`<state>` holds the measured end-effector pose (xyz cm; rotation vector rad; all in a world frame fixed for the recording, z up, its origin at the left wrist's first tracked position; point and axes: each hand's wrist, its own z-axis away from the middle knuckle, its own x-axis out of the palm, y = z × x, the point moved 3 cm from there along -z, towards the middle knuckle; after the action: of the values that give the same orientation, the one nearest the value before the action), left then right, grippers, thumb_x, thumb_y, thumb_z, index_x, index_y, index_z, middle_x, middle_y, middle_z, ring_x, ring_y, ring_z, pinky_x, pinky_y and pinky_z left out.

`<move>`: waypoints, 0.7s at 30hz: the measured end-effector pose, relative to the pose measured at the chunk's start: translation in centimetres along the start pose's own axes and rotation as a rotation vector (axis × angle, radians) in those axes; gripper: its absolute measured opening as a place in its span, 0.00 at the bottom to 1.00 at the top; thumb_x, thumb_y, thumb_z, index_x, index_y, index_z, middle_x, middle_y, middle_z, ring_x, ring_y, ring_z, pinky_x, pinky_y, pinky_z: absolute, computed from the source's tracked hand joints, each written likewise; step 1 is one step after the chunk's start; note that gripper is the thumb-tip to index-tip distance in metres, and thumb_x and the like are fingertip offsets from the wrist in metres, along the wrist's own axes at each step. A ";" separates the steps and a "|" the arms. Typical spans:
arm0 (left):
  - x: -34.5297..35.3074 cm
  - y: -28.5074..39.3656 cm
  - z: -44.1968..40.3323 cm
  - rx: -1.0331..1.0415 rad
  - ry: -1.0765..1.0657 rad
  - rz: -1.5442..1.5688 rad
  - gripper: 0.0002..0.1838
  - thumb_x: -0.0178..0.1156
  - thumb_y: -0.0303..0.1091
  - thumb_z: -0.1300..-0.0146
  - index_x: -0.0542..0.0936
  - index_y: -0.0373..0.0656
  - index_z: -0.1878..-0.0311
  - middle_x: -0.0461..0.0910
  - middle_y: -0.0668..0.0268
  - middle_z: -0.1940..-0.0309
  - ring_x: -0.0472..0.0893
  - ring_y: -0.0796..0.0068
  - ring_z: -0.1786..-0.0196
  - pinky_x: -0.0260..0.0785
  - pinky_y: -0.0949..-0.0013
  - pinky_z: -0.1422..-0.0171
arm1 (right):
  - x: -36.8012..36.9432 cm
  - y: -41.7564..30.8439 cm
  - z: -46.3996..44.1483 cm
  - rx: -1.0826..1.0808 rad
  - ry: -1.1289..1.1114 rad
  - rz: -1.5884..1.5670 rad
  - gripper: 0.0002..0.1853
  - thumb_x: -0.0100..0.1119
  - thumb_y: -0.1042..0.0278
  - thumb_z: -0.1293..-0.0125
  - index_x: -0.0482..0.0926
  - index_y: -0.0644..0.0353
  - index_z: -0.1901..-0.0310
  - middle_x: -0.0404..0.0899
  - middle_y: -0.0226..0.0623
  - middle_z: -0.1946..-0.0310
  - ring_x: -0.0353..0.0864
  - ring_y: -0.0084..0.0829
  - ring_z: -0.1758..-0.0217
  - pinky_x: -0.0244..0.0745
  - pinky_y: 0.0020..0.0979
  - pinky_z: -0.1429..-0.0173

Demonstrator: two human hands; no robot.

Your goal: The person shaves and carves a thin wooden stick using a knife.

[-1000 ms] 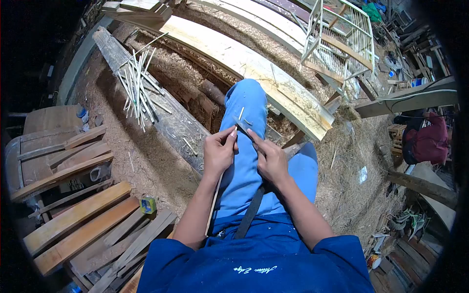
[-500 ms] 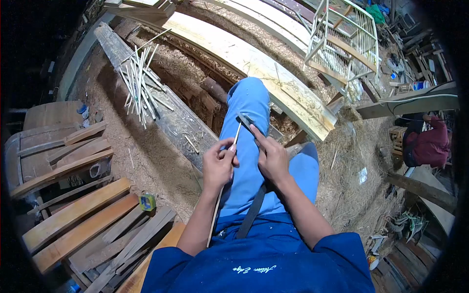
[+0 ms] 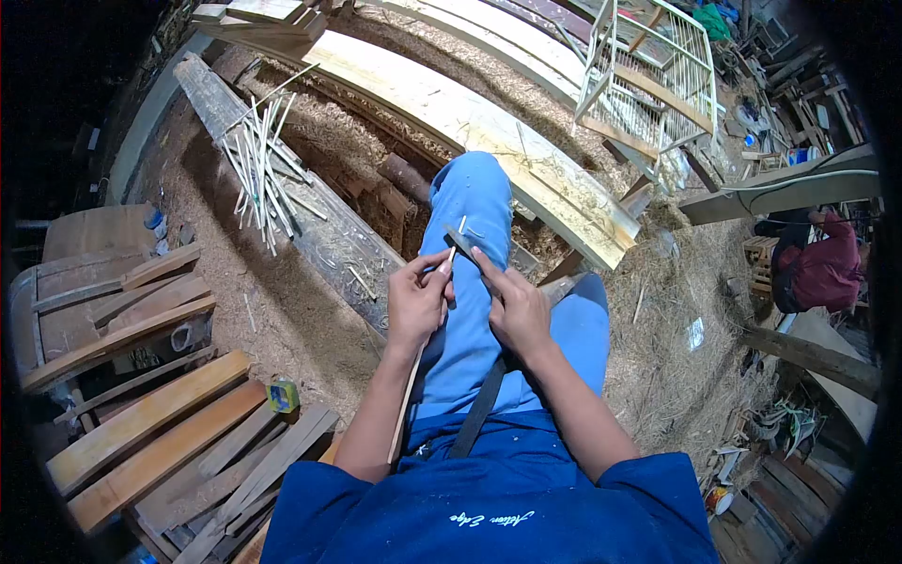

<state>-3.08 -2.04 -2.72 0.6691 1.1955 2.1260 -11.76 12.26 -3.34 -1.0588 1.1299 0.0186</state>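
Note:
Above my raised knee, my left hand [image 3: 419,303] pinches a thin pale stick [image 3: 407,399], which runs back along my forearm and pokes out a little past the fingers. My right hand [image 3: 520,313] is closed on a knife [image 3: 460,242], index finger stretched along it. The blade lies across the stick near its upper end, close to my left fingertips. A loose pile of similar thin sticks [image 3: 263,174] rests on a weathered plank [image 3: 324,228] at the upper left.
A white slatted cage [image 3: 648,80] stands at the upper right beyond a long pale board [image 3: 451,108]. Wood pieces and a tape measure [image 3: 283,396] are at the lower left. A person in a maroon top [image 3: 827,266] is at the far right. Shavings cover the ground.
Half a second ago the blade was at the stick's tip, with more stick showing beyond my left fingers. Now blade and left fingertips are close together, with the stick's end past the blade.

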 end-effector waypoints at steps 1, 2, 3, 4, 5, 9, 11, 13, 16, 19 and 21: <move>-0.1 -0.2 0.5 -0.002 0.009 -0.005 0.13 0.58 0.29 0.27 0.80 0.31 0.46 0.77 0.69 0.80 0.66 0.88 0.88 0.54 0.80 0.87 | 0.1 0.2 0.0 0.001 -0.001 0.001 0.32 0.57 0.75 0.36 0.74 0.34 0.32 0.76 0.44 0.73 0.80 0.46 0.70 0.74 0.46 0.64; -0.3 -0.4 0.9 -0.004 0.020 -0.011 0.12 0.58 0.28 0.27 0.81 0.31 0.47 0.77 0.69 0.81 0.66 0.88 0.88 0.54 0.80 0.86 | 0.3 0.4 0.0 -0.016 0.021 -0.004 0.33 0.57 0.74 0.38 0.73 0.31 0.31 0.74 0.43 0.73 0.79 0.47 0.71 0.74 0.48 0.65; -0.4 -0.6 1.5 -0.008 0.022 -0.014 0.12 0.58 0.28 0.27 0.81 0.31 0.47 0.77 0.69 0.81 0.66 0.88 0.88 0.54 0.80 0.86 | 0.4 0.5 0.1 -0.032 0.043 -0.010 0.35 0.57 0.74 0.40 0.71 0.29 0.30 0.73 0.41 0.74 0.79 0.48 0.73 0.75 0.49 0.67; -0.6 -0.7 2.0 -0.021 0.034 -0.004 0.12 0.58 0.28 0.27 0.81 0.32 0.47 0.77 0.69 0.81 0.67 0.88 0.88 0.54 0.80 0.86 | 0.6 0.6 0.0 -0.031 0.040 -0.013 0.35 0.57 0.74 0.40 0.71 0.29 0.30 0.73 0.41 0.74 0.79 0.48 0.73 0.75 0.49 0.67; -0.7 -0.7 2.5 -0.032 0.046 0.007 0.12 0.58 0.28 0.27 0.81 0.32 0.47 0.78 0.69 0.81 0.67 0.88 0.88 0.54 0.79 0.86 | 0.6 0.7 -0.2 -0.031 0.057 -0.021 0.35 0.57 0.74 0.40 0.72 0.29 0.30 0.73 0.42 0.74 0.79 0.48 0.73 0.74 0.49 0.66; -0.8 -0.7 4.1 -0.065 0.036 -0.024 0.12 0.57 0.28 0.27 0.81 0.32 0.46 0.78 0.68 0.80 0.67 0.87 0.88 0.55 0.79 0.87 | 0.5 0.6 -0.3 -0.038 0.070 -0.023 0.34 0.57 0.74 0.38 0.72 0.30 0.31 0.72 0.42 0.75 0.79 0.48 0.73 0.74 0.49 0.66; -0.5 -0.2 3.1 -0.037 0.053 0.008 0.13 0.57 0.29 0.26 0.79 0.31 0.44 0.79 0.66 0.80 0.68 0.86 0.89 0.56 0.79 0.87 | 0.6 0.3 -0.2 -0.053 0.065 -0.057 0.33 0.57 0.73 0.37 0.72 0.30 0.31 0.72 0.43 0.75 0.79 0.48 0.73 0.74 0.49 0.66; -0.2 0.2 1.7 0.007 0.059 -0.006 0.14 0.58 0.30 0.27 0.79 0.31 0.44 0.79 0.65 0.79 0.68 0.85 0.89 0.55 0.79 0.88 | 0.6 0.1 -0.2 -0.070 0.055 -0.086 0.32 0.57 0.72 0.36 0.72 0.30 0.31 0.72 0.43 0.76 0.79 0.48 0.73 0.74 0.49 0.66; 0.2 0.5 -0.2 0.037 0.065 -0.031 0.16 0.60 0.31 0.28 0.78 0.30 0.43 0.80 0.64 0.78 0.67 0.85 0.89 0.55 0.79 0.88 | 0.2 -0.1 0.2 -0.101 0.034 -0.104 0.31 0.57 0.72 0.35 0.72 0.30 0.31 0.73 0.42 0.76 0.79 0.47 0.73 0.74 0.49 0.66; 0.5 0.6 -0.5 0.003 0.069 -0.042 0.17 0.62 0.30 0.30 0.78 0.30 0.42 0.80 0.64 0.78 0.68 0.85 0.89 0.55 0.79 0.88 | -0.2 -0.2 0.1 -0.039 -0.031 -0.098 0.30 0.56 0.77 0.36 0.75 0.38 0.33 0.78 0.46 0.72 0.81 0.47 0.68 0.74 0.45 0.62; 0.2 0.2 -0.3 0.044 0.057 -0.067 0.17 0.62 0.29 0.30 0.79 0.30 0.42 0.80 0.65 0.77 0.68 0.86 0.88 0.55 0.79 0.88 | -0.2 -0.2 0.0 -0.024 -0.017 -0.066 0.31 0.57 0.77 0.37 0.75 0.37 0.32 0.77 0.44 0.73 0.81 0.47 0.69 0.74 0.46 0.64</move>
<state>-3.48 -2.12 -2.69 0.5834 1.2801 2.0814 -11.72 12.28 -3.10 -1.1150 1.0812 -0.0109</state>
